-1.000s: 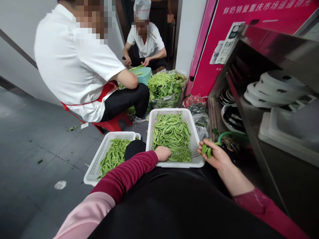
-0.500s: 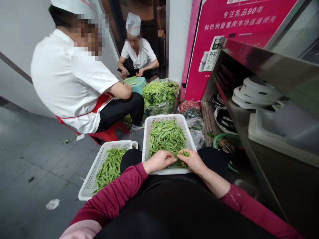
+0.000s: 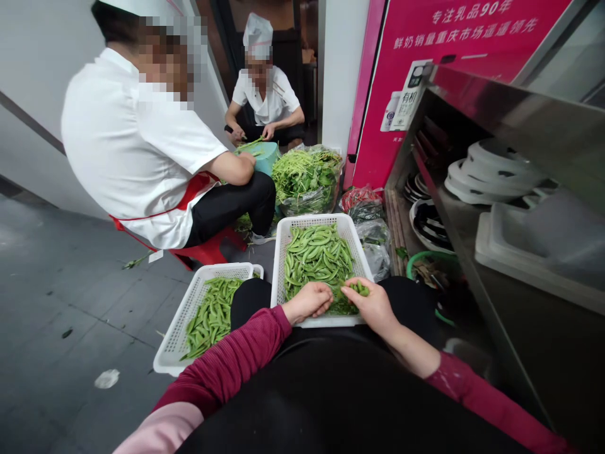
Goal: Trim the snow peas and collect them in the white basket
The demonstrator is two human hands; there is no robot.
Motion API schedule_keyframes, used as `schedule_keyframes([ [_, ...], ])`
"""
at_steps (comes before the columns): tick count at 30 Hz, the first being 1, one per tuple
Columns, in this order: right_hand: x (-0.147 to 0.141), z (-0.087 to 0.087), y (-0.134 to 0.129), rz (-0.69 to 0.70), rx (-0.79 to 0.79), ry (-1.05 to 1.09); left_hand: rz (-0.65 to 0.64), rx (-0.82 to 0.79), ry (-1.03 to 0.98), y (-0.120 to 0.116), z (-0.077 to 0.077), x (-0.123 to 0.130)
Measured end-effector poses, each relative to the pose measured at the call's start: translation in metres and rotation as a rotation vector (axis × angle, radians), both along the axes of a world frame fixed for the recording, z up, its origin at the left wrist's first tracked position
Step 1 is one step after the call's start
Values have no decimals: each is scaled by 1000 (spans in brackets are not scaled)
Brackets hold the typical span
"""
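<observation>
A white perforated basket (image 3: 278, 265) full of green pea pods (image 3: 316, 252) rests on my lap. Over its near edge, my left hand (image 3: 311, 301) has its fingers curled in a pinch; what they hold, if anything, is too small to make out. To the right of it, my right hand (image 3: 373, 306) is closed around several snap pea pods (image 3: 358, 288), with thumb and forefinger pinched toward the left hand. A second white basket (image 3: 172, 343), left of my knee, holds more pea pods (image 3: 215, 315).
Two people in white sit ahead, one on a red stool (image 3: 208, 252). Between them and me stands a bag of leafy greens (image 3: 307, 176), beside a teal bin (image 3: 268, 157). A metal shelf (image 3: 454, 233) with dishes and a green basket (image 3: 416, 258) line my right.
My hands have drawn apart, the left one slightly left and the right one to the right, with pods still in it. The whole view has shifted a little.
</observation>
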State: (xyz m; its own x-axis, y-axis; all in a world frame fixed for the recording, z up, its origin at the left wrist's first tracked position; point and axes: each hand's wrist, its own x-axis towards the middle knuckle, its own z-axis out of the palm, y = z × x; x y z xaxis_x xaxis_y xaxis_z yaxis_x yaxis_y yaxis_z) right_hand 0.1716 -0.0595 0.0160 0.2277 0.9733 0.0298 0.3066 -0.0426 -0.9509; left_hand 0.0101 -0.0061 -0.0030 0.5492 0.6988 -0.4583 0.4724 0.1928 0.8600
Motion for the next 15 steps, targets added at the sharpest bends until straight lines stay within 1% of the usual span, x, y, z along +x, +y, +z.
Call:
schedule_keyframes([
  [2,6,1,2,-70,-20,151,-12,31,157,3,-13,-9],
  [4,13,1,5,-106,-17,269,-21,51,216,6,-17,-17],
  [6,17,2,7,-110,-17,334,-79,138,184,8,-10,-20],
  [8,18,0,9,-105,-19,365,-181,263,104,9,5,-16],
  [10,15,-1,8,-77,-28,364,-306,300,36,9,22,-8],
  [12,14,-2,6,-54,-38,267,-402,281,41,9,35,-1],
  [13,14,-2,4,-56,-17,162,-436,306,69,10,40,2],
  [15,17,1,0,-60,109,-137,-486,467,175,12,47,4],
])
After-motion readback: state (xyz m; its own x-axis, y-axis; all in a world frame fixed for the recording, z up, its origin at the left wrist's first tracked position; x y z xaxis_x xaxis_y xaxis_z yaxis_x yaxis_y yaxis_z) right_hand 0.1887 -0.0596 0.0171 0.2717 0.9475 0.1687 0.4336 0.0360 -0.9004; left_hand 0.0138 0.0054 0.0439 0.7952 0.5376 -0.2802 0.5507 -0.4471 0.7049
